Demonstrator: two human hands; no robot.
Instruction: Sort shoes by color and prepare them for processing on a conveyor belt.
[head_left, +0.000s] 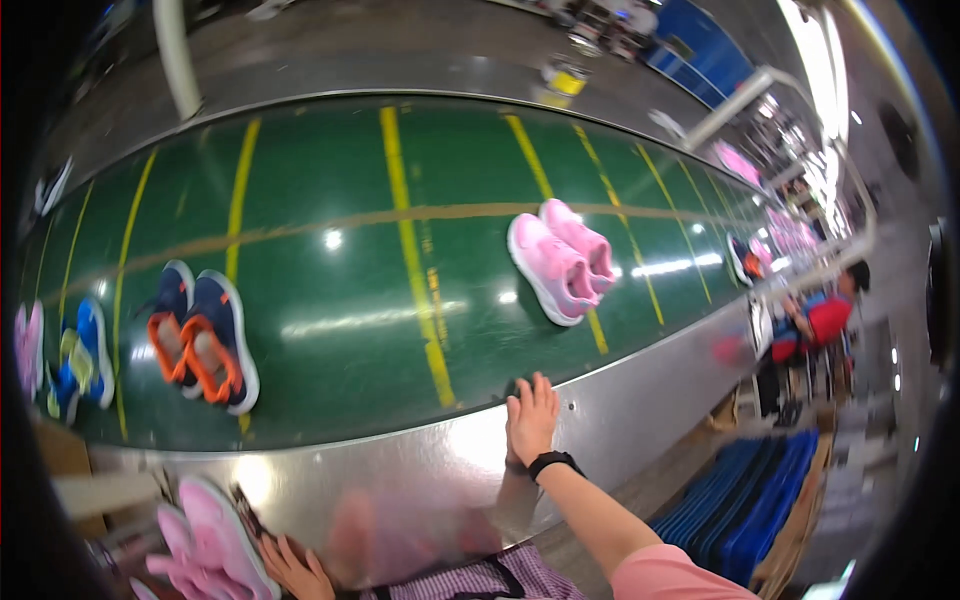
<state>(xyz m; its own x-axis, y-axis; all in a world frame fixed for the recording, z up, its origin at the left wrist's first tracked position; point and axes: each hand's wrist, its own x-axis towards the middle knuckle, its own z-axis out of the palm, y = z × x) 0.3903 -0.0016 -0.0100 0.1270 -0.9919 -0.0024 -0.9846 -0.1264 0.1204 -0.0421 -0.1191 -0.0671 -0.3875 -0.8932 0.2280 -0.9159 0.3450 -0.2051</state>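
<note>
My right hand (533, 418) rests on the metal edge of the conveyor, its fingers stretched toward the green belt (330, 300) and holding nothing. A black band circles that wrist. Low in the view, my left hand (294, 568) lies with fingers apart beside pink shoes (205, 540) at the lower left; I cannot tell whether it touches them. On the belt, a pair of pink sneakers (553, 265) sits just beyond my right hand. Farther left stands a navy pair with orange lining (220, 335).
Blue and lime shoes (90, 350) sit at the belt's left end. A metal ledge (640, 390) runs along the near side. Blue stacked pieces (740, 500) lie at lower right. A person in red (825, 322) sits farther down the line, near more shoes.
</note>
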